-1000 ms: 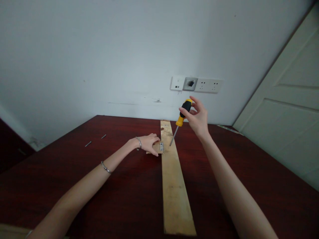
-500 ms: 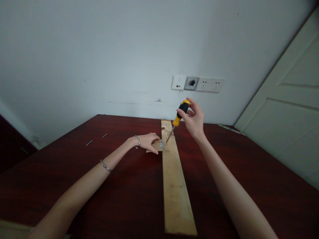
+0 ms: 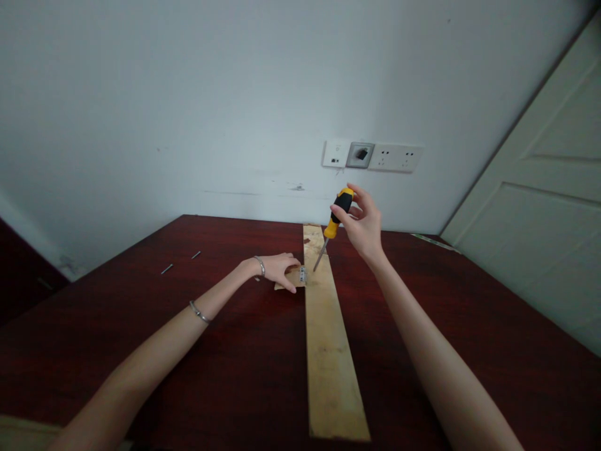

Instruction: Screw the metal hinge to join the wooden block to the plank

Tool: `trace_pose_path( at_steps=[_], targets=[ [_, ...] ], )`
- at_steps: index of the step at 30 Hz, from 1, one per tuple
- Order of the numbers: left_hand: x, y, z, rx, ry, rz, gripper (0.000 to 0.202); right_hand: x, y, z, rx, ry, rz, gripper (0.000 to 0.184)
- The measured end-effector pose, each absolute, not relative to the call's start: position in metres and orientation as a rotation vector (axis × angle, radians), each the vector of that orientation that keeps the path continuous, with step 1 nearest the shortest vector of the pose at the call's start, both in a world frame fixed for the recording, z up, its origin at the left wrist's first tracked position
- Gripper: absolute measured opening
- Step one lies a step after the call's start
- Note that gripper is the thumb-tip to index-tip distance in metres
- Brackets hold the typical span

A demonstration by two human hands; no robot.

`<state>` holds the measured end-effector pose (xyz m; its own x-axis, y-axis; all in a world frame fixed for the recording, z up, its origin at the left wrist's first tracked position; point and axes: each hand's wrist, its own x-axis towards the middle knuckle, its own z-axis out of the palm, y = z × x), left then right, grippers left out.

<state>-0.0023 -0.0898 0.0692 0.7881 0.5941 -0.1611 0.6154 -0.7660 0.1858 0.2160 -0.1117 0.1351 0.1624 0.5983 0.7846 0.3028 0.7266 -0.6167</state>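
My right hand is closed on the yellow and black handle of a screwdriver. The shaft slants down to the left, and its tip is at the upper part of a long pale wooden board; whether it touches cannot be told. My left hand, with a bracelet at the wrist, grips a small flat wooden piece against the board's left edge. A small metal hinge sits where the piece meets the board. My fingers partly cover the small piece.
Two screws lie on the dark red table at the left. Behind it, wall sockets are set in the white wall. A pale panelled door stands at the right. Another pale board shows at the bottom left.
My right hand and the screwdriver have shifted very slightly left. The small wooden piece and hinge have barely moved under my left hand.
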Motion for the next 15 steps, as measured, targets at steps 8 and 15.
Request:
trace_pose_path(
  at_steps=[8, 15],
  targets=[
    [-0.003, -0.094, 0.076, 2.741, 1.0, -0.185, 0.074, 0.215, -0.116, 0.137, -0.79, -1.449, 0.254, 0.054],
    [-0.002, -0.095, 0.08, 2.754, 0.892, -0.004, 0.07, 0.218, -0.106, 0.13, -0.936, -1.455, 0.293, 0.05]
  ],
)
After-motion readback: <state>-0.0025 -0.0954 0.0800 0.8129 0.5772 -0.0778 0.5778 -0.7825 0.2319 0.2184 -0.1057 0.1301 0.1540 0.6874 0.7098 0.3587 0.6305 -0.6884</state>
